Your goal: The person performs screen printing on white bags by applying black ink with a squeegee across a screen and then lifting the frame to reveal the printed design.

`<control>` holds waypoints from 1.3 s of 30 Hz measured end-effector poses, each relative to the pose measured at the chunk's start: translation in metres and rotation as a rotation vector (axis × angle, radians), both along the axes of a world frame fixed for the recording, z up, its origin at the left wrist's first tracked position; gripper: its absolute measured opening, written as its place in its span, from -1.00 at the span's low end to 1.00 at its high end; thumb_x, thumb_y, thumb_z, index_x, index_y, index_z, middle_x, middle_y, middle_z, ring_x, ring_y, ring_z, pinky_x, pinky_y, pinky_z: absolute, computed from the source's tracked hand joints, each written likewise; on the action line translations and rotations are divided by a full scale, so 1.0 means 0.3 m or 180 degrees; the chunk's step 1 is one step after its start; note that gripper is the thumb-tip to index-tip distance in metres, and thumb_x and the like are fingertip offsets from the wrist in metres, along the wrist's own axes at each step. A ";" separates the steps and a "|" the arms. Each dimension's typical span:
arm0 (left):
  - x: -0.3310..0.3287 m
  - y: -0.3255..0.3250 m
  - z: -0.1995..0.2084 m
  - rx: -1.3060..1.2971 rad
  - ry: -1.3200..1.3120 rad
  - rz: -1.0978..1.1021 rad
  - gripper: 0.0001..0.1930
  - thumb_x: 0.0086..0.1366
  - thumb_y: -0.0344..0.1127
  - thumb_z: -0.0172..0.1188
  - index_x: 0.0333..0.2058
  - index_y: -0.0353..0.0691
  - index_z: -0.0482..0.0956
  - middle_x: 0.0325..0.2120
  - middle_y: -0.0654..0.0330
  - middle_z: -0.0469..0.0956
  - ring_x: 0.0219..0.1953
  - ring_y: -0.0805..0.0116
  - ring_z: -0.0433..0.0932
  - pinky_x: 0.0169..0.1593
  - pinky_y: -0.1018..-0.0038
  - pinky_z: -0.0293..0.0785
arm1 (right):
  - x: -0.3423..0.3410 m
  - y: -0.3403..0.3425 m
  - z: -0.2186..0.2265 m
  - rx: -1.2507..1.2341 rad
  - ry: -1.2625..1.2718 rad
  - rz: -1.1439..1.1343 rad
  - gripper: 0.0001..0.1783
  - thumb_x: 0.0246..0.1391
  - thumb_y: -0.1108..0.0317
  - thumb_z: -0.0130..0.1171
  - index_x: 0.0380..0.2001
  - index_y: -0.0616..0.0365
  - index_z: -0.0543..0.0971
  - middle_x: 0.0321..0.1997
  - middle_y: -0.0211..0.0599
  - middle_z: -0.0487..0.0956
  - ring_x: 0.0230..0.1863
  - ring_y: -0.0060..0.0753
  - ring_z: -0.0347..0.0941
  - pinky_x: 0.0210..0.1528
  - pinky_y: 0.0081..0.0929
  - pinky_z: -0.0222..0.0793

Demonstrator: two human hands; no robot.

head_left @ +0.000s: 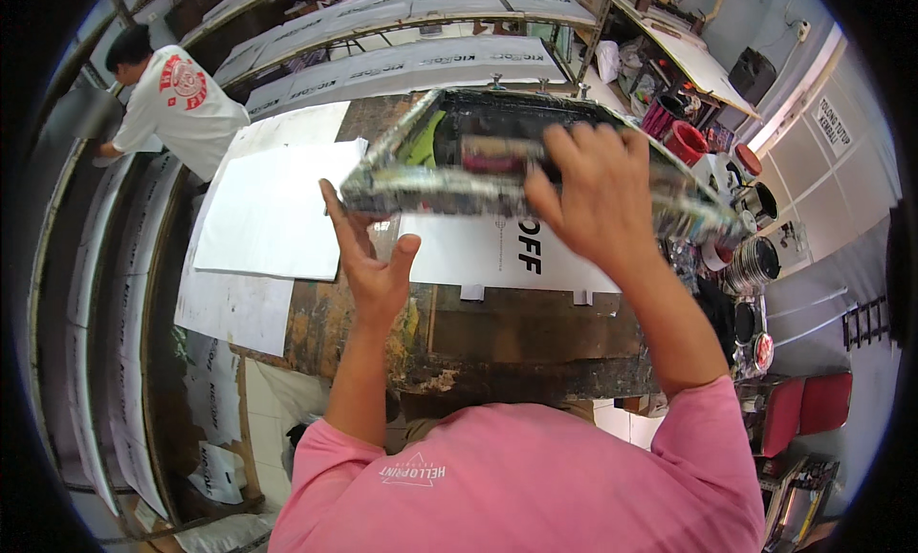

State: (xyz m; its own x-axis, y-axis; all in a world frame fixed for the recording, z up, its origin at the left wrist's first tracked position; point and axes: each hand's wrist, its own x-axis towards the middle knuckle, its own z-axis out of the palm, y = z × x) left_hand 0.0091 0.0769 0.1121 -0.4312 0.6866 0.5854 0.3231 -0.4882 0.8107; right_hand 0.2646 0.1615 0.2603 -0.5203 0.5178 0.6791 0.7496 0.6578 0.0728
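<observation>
A screen-printing frame (430, 190), caked with dried ink, is tilted up over the worktable. Its raised near edge is blurred by motion. My right hand (602, 195) reaches over that edge with curled fingers, closed on the right end of a squeegee (502, 155) lying across the dark mesh. My left hand (368, 266) is at the frame's near left corner, thumb and fingers spread; part of the fingers is hidden by the frame. Beneath the frame lies a white sheet (449, 252) with black printed lettering, partly covered. Green ink (421, 144) shows inside the frame's left end.
Blank white sheets (268, 209) are stacked left of the frame on the stained worktable (330, 319). Drying racks (143, 343) with printed sheets stand left and behind. A person in a white shirt (186, 104) works at the left rack. Ink tubs (684, 144) crowd the right side.
</observation>
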 end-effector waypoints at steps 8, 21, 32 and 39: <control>-0.023 0.086 -0.412 -0.3037 0.2346 0.1189 -0.08 0.43 -0.08 0.37 0.50 -0.55 0.11 0.27 -0.43 0.34 0.30 -0.28 0.41 0.41 -0.04 0.32 | -0.022 0.198 0.146 0.0421 0.0347 0.0171 -0.62 0.28 0.04 0.18 -0.26 0.18 0.69 -0.38 -0.13 0.65 -0.24 0.03 0.60 -0.04 -0.05 0.31; -0.010 0.041 -0.400 -0.2272 0.1224 0.1213 -0.65 0.43 -0.36 0.34 0.11 -0.38 0.61 -0.05 -0.23 0.62 -0.04 -0.21 0.63 0.03 0.06 0.55 | -0.075 0.204 0.343 -0.0436 0.0343 -0.0160 -0.48 0.27 0.01 0.08 -0.58 0.23 0.60 -0.67 -0.18 0.53 -0.59 -0.19 0.46 -0.25 -0.18 0.42; 0.030 0.044 -0.231 -0.1799 0.2439 0.1777 -0.73 0.51 -0.23 0.27 -0.25 -0.37 0.61 -0.39 -0.15 0.60 -0.26 -0.21 0.67 -0.20 0.06 0.54 | -0.100 0.183 0.427 -0.1204 -0.0077 -0.0635 -0.43 0.31 -0.06 -0.01 -0.52 0.19 0.65 -0.66 -0.19 0.54 -0.54 -0.15 0.46 -0.11 -0.13 0.46; -0.017 0.283 -0.042 -0.1437 0.0400 0.0671 -0.70 0.49 -0.27 0.24 -0.25 -0.49 0.55 -0.29 -0.07 0.61 -0.32 0.13 0.68 -0.34 0.23 0.65 | -0.066 0.234 0.382 -0.0857 0.0089 -0.0438 -0.39 0.34 -0.06 -0.03 -0.35 0.32 0.71 -0.47 0.03 0.69 -0.38 0.04 0.63 0.14 0.00 0.47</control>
